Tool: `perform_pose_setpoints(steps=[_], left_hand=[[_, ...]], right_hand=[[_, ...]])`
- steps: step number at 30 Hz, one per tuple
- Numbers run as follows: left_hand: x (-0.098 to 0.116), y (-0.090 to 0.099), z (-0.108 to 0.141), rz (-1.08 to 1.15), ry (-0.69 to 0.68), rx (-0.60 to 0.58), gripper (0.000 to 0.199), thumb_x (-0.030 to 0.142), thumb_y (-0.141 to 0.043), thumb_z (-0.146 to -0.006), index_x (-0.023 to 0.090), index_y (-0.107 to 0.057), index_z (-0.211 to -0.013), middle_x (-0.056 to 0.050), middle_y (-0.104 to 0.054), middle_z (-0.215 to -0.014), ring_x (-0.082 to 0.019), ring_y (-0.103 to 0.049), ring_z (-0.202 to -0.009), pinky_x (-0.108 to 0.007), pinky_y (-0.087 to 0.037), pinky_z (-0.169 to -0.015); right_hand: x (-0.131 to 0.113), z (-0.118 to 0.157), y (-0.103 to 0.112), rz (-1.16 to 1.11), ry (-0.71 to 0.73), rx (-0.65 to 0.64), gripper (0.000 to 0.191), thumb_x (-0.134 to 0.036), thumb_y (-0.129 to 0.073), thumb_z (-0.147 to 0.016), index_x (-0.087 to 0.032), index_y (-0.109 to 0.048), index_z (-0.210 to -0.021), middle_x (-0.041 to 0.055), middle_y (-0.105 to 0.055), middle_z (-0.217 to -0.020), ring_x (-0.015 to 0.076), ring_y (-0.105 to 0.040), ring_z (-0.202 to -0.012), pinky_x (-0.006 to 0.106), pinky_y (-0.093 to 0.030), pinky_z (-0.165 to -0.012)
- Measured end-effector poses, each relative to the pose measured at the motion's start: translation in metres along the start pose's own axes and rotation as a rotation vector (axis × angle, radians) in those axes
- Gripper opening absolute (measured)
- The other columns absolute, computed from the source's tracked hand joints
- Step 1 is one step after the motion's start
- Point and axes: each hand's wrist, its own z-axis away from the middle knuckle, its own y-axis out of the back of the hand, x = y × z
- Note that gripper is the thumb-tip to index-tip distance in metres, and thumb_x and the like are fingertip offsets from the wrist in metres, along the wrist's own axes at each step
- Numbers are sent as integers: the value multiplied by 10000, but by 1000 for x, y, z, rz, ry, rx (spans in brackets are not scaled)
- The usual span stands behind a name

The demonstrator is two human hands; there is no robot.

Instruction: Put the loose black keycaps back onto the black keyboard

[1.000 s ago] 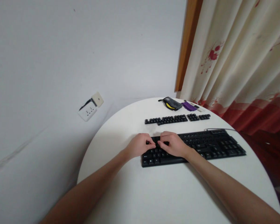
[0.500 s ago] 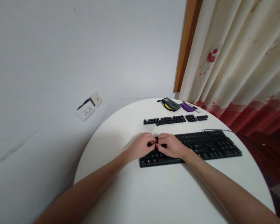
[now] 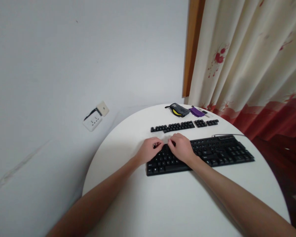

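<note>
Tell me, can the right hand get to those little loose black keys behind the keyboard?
Probably yes: the right hand is at the keyboard, and only a strip of white table seems to separate it from the loose black keys.

A plastic computer keyboard and plastic keycaps rest on a smooth, matt tabletop. Cloth curtain hangs beside wooden trim, while smooth plastic faces the power socket.

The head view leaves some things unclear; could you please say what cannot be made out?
Head view: part of the keyboard, covered by the right hand.
Head view: whether the left hand pinches anything, hidden by that hand itself.
Head view: lettering on the loose keycaps, too small.
</note>
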Motion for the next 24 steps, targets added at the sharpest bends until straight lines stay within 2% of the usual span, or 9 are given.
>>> perform_pose_setpoints(steps=[3, 6, 11, 17, 24], left_hand=[[-2, -2, -19, -90, 21, 76, 206, 187, -567, -882, 207, -709, -1030, -33, -697, -964, -174, -624, -879, -296, -483, -850], [-6, -7, -42, -257, -9, 34, 259, 189, -593, -875, 194, -705, -1108, -69, -684, -1068, -220, -600, -1024, -355, -451, -974], [-12, -19, -68, -438, 3, -26, 296, 183, -611, -872, 194, -697, -1155, -97, -651, -1077, -253, -562, -1041, -386, -439, -975], [-17, -24, -72, -489, -54, -20, 261, 190, -632, -869, 209, -727, -1111, -86, -636, -1027, -252, -543, -997, -366, -446, -926], [-17, -21, -62, -374, -68, -34, 226, 178, -607, -892, 227, -750, -1060, -72, -661, -978, -227, -571, -966, -353, -460, -898]], right_hand=[[5, -3, -1, -8, -166, 81, 307, -232, -484, -925, -204, -563, -630, 51, -612, -693, 203, -547, -747, 312, -376, -695], [9, -5, -2, -54, -242, 105, 315, -247, -487, -919, -206, -561, -616, 50, -625, -691, 203, -547, -746, 305, -370, -683], [12, -7, -3, -115, -298, 138, 299, -251, -493, -904, -203, -553, -615, 46, -628, -687, 199, -548, -745, 300, -372, -699], [15, -9, -5, -169, -336, 163, 311, -247, -492, -896, -205, -541, -593, 36, -623, -665, 190, -549, -714, 294, -374, -675], [15, -10, -4, -175, -342, 154, 328, -250, -486, -906, -207, -541, -584, 31, -618, -654, 186, -547, -691, 293, -378, -665]])
